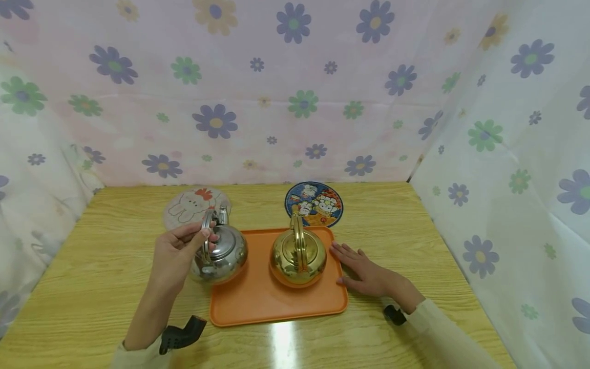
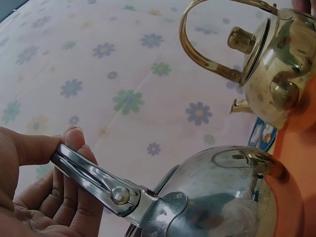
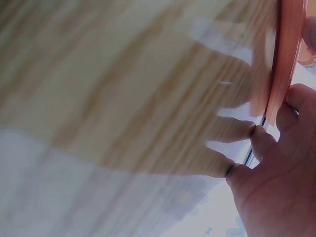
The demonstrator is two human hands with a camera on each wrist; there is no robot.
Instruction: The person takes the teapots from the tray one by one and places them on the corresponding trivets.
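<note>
A shiny silver kettle (image 1: 232, 264) overlaps the left end of the orange tray (image 1: 276, 306), its spout toward the far side. My left hand (image 1: 171, 256) grips its raised handle, thumb on one side and fingers on the other; in the left wrist view the handle (image 2: 91, 175) lies between thumb and fingers. A gold kettle (image 1: 282, 259) stands on the right half of the tray, handle upright. My right hand (image 1: 369, 274) lies palm down at the tray's right edge, fingers extended. In the right wrist view its fingertips are right at the tray's rim (image 3: 287, 54).
Behind the tray lie a round pale mat with a rabbit (image 1: 184, 207) and a round dark blue cartoon mat (image 1: 322, 197). The wooden table (image 1: 392, 220) is bounded at the back and sides by flowered cloth (image 1: 267, 102).
</note>
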